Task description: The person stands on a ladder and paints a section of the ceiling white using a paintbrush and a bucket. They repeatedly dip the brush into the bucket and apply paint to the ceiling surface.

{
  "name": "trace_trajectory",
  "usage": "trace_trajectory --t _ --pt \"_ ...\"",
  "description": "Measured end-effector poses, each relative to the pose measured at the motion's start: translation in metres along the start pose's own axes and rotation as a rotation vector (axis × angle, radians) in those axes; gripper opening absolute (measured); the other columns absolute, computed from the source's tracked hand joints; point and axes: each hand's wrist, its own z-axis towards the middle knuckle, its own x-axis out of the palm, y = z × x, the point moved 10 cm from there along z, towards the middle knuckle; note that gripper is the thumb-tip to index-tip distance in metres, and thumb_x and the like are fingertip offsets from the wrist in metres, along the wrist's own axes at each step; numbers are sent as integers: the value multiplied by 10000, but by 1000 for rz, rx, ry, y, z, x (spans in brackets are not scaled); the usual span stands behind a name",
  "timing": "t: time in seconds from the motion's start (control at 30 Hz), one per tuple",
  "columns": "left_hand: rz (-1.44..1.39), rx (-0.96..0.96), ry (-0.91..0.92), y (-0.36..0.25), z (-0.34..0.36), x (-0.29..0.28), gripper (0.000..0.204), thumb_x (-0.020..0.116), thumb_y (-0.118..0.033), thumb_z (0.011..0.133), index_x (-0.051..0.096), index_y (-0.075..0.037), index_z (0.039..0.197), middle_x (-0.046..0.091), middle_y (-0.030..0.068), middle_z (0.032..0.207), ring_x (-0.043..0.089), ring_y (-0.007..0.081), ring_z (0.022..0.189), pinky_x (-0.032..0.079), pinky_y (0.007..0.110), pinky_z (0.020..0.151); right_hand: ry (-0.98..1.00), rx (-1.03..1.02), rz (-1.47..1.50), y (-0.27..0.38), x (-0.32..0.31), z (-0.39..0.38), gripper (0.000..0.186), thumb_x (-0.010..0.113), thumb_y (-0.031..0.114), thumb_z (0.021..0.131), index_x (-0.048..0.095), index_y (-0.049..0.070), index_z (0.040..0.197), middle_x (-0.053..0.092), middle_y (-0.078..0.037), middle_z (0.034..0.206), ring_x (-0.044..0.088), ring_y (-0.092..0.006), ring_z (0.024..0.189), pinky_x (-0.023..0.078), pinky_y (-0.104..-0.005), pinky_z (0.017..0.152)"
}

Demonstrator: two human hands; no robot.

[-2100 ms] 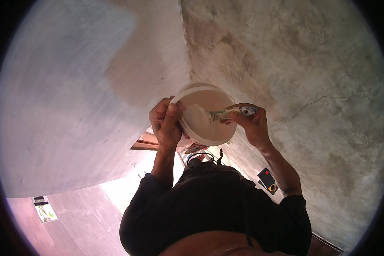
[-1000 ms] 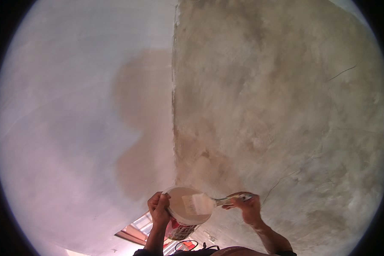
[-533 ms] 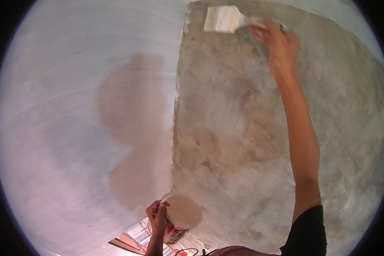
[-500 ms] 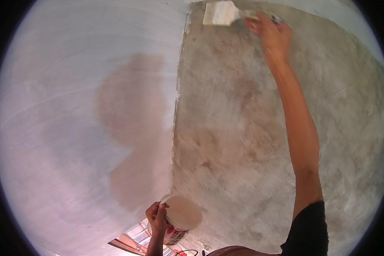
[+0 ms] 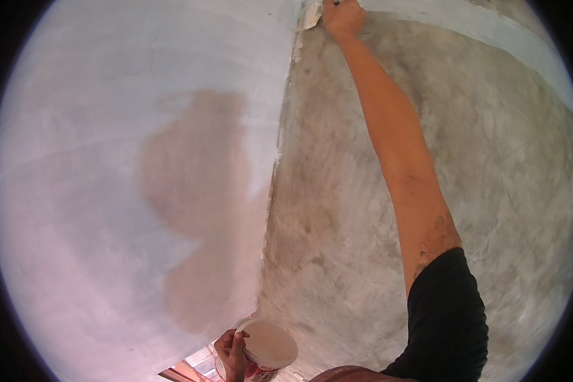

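Note:
High up, at the corner where two walls meet, my right hand (image 5: pixel 344 18) is closed around a wide flat paintbrush (image 5: pixel 311 16). The brush's pale bristles lie by the corner line, and its handle is mostly covered by my fingers. Down at the lower middle, my left hand (image 5: pixel 233 351) grips the rim of a paint bucket (image 5: pixel 259 371). Pale liquid paint (image 5: pixel 268 340) shows inside it, and the bucket's outside is red and white.
To the left stands a pale painted wall (image 5: pixel 76 159) bearing a shadow (image 5: pixel 194 165). On the right is a bare grey-brown plaster wall (image 5: pixel 344 210), with a pale painted band (image 5: pixel 490 28) along its top. A bit of window-like framing (image 5: pixel 194 369) shows beside the bucket.
My right hand has moved up and left with the paintbrush, from the plaster wall into the upper corner. The bucket in my left hand sits slightly lower in view.

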Motion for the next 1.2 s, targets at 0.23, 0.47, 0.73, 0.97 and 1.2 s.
trace_trajectory --t 0.23,0.47,0.73,0.97,1.2 --pt "-64 52 -16 7 7 1 230 591 -165 877 628 27 755 417 -64 530 328 28 500 233 202 496 -301 -474 -315 36 -83 10 300 612 246 765 647 -52 778 643 -248 807 622 -404 784 487 -482 735" --pt "-158 108 13 -7 15 -1 225 602 -157 872 617 29 746 404 -68 528 314 23 498 216 202 493 -93 -412 -426 63 -216 60 280 611 219 727 644 -10 569 608 -174 534 637 -312 538 531 -404 584" --pt "-111 42 122 -13 18 12 235 582 -169 877 598 18 735 421 -55 541 337 40 513 236 213 496 -338 -572 -995 172 -299 49 193 612 175 715 667 -6 673 645 -160 638 656 -292 619 540 -404 623" --pt "-79 27 127 -11 14 2 279 574 -209 884 567 -2 697 397 -58 534 323 42 508 221 223 478 -136 -790 -1052 119 -99 33 116 591 128 773 696 94 738 673 -117 795 668 -262 761 544 -378 653" --pt "719 547 390 9 -19 -11 477 479 -273 939 416 71 1263 454 254 1271 396 424 1179 348 536 943 127 -798 -766 126 32 -27 143 557 112 794 691 96 747 671 -115 779 665 -264 758 543 -376 639"
